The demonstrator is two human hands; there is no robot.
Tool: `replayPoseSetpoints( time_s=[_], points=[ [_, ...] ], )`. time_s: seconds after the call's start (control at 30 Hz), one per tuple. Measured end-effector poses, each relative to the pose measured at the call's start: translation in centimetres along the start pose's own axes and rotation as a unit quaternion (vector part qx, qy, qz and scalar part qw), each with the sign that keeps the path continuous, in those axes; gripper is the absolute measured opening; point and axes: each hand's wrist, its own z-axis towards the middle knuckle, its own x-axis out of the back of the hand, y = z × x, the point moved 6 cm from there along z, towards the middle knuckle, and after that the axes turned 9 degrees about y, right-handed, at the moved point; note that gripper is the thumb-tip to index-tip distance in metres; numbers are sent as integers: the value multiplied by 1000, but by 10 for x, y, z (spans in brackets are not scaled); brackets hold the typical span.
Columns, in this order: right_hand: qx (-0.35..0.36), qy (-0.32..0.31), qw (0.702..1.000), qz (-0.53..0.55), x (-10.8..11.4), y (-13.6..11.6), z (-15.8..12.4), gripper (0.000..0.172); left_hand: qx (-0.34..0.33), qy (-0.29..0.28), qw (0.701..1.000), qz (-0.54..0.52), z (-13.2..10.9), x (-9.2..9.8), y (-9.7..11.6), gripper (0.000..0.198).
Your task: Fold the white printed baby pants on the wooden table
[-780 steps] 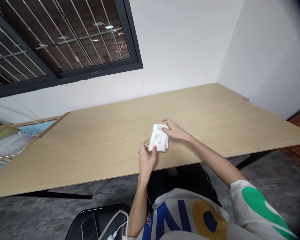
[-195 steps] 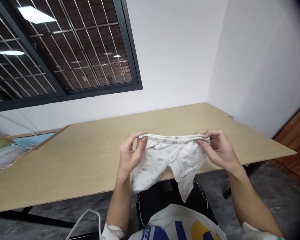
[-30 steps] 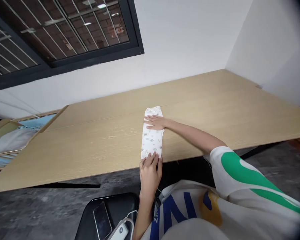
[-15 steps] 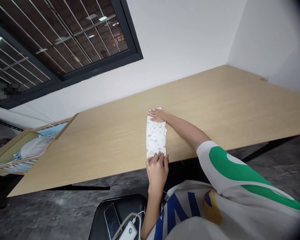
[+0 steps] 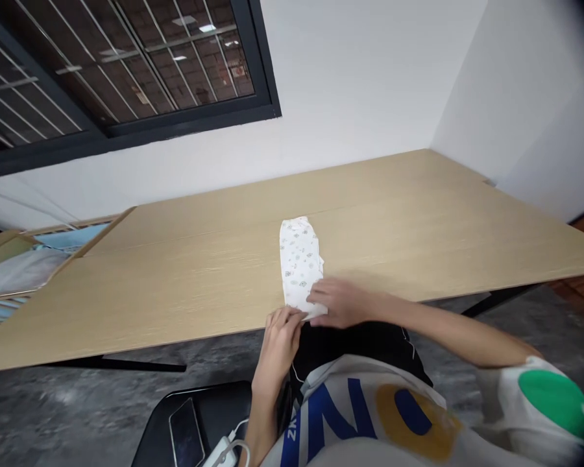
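A folded white cloth [image 5: 299, 259] with a small print lies lengthwise on the wooden table, its near end at the front edge. My left hand [image 5: 279, 340] is closed on the near left corner, fingers curled over it. At the near right corner, my right hand [image 5: 343, 301] pinches the cloth, its fingers slightly blurred. The near end is lifted a little and bent between both hands. What kind of cloth item it is cannot be made out.
The wooden table [image 5: 185, 279] runs along a white wall below a barred window [image 5: 175, 58]. A wooden crib-like frame [image 5: 43, 285] with blue and white fabric adjoins its left end. On a black chair [image 5: 214, 402] lie a phone [image 5: 185, 433] and a white power bank [image 5: 221, 453] with a cable.
My right hand has come back from the cloth's far end to its near right corner and grips it. My left hand has shifted to the near left corner. The view has tilted slightly.
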Motion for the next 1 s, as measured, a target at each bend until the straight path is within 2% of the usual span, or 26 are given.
replayPoseSetpoints(
  time_s=[0.07, 0.13, 0.2, 0.33, 0.4, 0.5, 0.57, 0.6, 0.63, 0.73, 0.83, 0.93, 1.0],
  points=[
    [17, -1, 999, -51, -9, -15, -17, 33, 6, -4, 1000, -26, 2, 1, -1, 30],
    [25, -5, 994, -102, -18, -23, -28, 18, 19, -15, 998, -56, 3, 5, 1, 26],
    [27, -10, 992, -124, -20, -30, -34, 23, 32, -27, 995, -94, 1, 12, 6, 23],
    [38, 9, 997, -73, 0, -52, -37, 23, 32, -24, 983, -177, -9, 33, 20, 17],
    [38, 38, 998, -38, 21, -60, -32, 22, 16, 42, 974, -220, -12, 47, 24, 14],
    [20, 88, 996, -3, 54, -55, -15, 25, 2, 242, 940, -239, -16, 69, 21, 17],
    [-1, 121, 993, 13, 72, -37, 2, 28, 7, 352, 911, -215, -18, 74, 17, 15],
    [-15, 137, 990, 19, 78, -23, 12, 28, 11, 373, 905, -202, -17, 72, 17, 13],
    [-31, 152, 988, 24, 82, -8, 23, 29, 15, 371, 909, -189, -14, 67, 18, 12],
    [-81, 171, 981, 33, 78, 47, 54, 27, 25, 268, 954, -130, 4, 38, 27, 20],
    [-127, 155, 979, 22, 52, 100, 81, 21, 35, 174, 984, -29, 16, 3, 33, 35],
    [-177, 121, 977, -6, 20, 142, 95, 18, 47, 141, 987, 52, 22, -26, 33, 43],
    [-199, 93, 975, -23, 3, 159, 98, 18, 52, 131, 986, 84, 24, -40, 30, 46]
  ],
)
